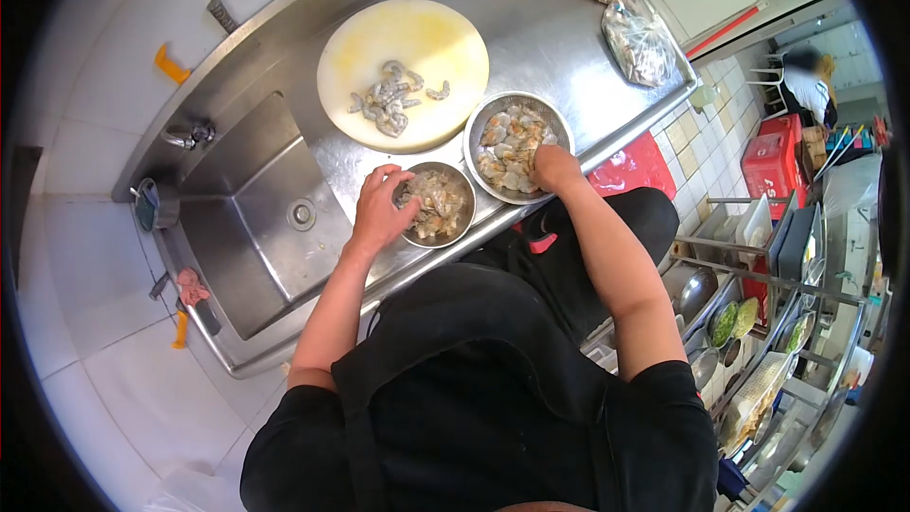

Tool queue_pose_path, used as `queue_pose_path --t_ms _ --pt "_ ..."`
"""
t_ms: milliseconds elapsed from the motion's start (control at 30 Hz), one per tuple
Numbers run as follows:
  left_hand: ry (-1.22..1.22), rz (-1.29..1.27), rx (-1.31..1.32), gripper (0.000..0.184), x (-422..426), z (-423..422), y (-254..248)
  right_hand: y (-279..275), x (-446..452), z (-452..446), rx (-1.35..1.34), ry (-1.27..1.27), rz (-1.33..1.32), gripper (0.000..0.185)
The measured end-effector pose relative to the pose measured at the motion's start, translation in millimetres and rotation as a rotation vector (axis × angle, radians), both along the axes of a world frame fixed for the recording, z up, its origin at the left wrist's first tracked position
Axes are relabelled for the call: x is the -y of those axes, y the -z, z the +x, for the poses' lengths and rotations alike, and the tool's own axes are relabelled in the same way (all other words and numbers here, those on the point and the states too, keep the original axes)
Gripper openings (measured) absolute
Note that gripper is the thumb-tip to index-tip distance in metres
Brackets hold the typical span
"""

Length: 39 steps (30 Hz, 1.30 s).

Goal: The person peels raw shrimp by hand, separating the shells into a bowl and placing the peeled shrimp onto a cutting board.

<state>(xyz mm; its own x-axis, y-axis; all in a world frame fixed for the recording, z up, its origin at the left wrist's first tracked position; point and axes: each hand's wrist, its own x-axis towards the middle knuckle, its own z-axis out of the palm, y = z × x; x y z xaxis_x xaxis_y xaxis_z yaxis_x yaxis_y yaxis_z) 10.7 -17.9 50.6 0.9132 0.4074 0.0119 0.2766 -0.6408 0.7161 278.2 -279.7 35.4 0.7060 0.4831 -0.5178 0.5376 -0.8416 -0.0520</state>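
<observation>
My left hand (382, 210) is at the left rim of a small metal bowl (464, 192), fingers bent and apart, thumb over the contents. Inside the bowl lies a heap of what looks like shrimp shells and heads (436, 209). My right hand (555, 171) reaches into a metal colander (469, 137) of unpeeled shrimp (512, 137); its fingertips are hidden among them. Behind both vessels, a round white cutting board (436, 28) carries a pile of grey peeled shrimp (384, 109), with one piece apart on the right.
Left of the board is a steel sink (256, 218) with a faucet (194, 135). Bags of food, one clear plastic bag (640, 43) among them, lie at the counter's far right. Knife handles line the wall edge. A loaded rack (758, 275) stands to my right; a person sits farther off.
</observation>
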Motion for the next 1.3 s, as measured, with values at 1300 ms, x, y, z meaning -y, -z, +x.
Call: queue_pose_path --t_ms 1300 --pt "-0.004 -0.340 0.005 0.031 28.3 17.8 -8.4 -16.0 -7.4 -31.3 -0.123 -0.124 -0.010 0.030"
